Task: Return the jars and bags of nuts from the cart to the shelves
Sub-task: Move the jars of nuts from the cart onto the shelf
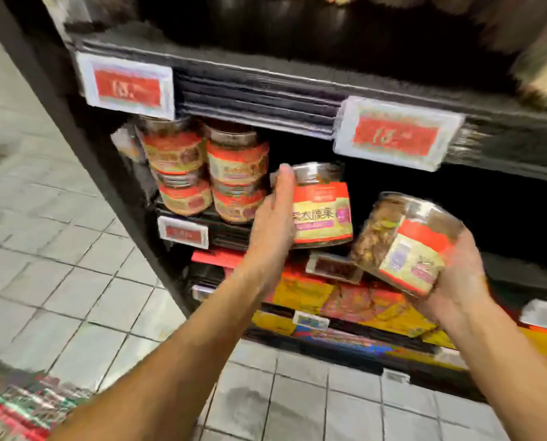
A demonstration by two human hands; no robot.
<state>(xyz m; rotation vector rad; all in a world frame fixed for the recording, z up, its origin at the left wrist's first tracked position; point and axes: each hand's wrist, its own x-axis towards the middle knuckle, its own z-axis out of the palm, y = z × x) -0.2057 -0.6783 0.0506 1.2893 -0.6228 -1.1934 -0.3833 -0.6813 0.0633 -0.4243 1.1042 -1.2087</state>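
Observation:
My left hand (273, 214) grips a clear jar of nuts (324, 211) with a red and yellow label, held upright at the front of the middle shelf (234, 232). My right hand (453, 275) holds a second jar of nuts (402, 243) from below, tilted with its lid pointing up and left, out in front of the shelf. Stacked jars with the same label (208, 173) stand at the left of that shelf, just left of the jar in my left hand. The shelf space behind both held jars is dark.
Red price tags (396, 136) hang on the black shelf edge above. The lower shelves hold red and yellow packets (345, 297). The dark shelf upright (84, 138) stands on the left beside a light tiled floor (59, 281). Red packaging (8, 412) shows at the bottom left corner.

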